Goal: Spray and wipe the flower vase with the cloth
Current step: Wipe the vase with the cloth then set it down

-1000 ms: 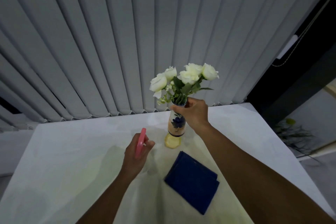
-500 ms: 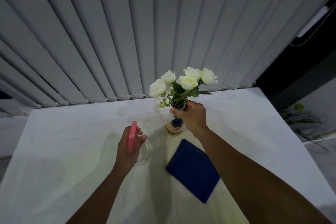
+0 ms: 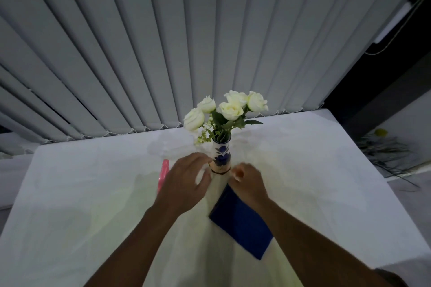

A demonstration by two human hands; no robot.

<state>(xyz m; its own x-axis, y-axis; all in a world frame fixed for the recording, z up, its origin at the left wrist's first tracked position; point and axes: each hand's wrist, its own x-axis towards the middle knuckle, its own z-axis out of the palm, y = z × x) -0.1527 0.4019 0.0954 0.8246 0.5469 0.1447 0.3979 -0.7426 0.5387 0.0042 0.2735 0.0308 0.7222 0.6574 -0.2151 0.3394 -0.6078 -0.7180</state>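
Observation:
A slim white vase (image 3: 221,155) with a blue flower pattern and a tan base stands upright on the white table (image 3: 93,193), holding white roses (image 3: 231,107). My left hand (image 3: 186,182) is open, fingers spread, with its fingertips at the vase's lower left side. A pink spray bottle (image 3: 164,173) shows just left of that hand, partly hidden behind it and not gripped. My right hand (image 3: 247,184) sits just right of the vase base, fingers curled in and holding nothing. The folded dark blue cloth (image 3: 242,223) lies flat under my right wrist.
Grey vertical blinds (image 3: 186,42) hang along the table's far edge. The table's right edge drops to a dark floor with dry plant stalks (image 3: 384,149). Bare white tabletop lies to the left and right of my arms.
My right hand let go of the vase neck and dropped beside its base. The vase now stands on the table. My left hand released the pink spray bottle and moved right to the vase.

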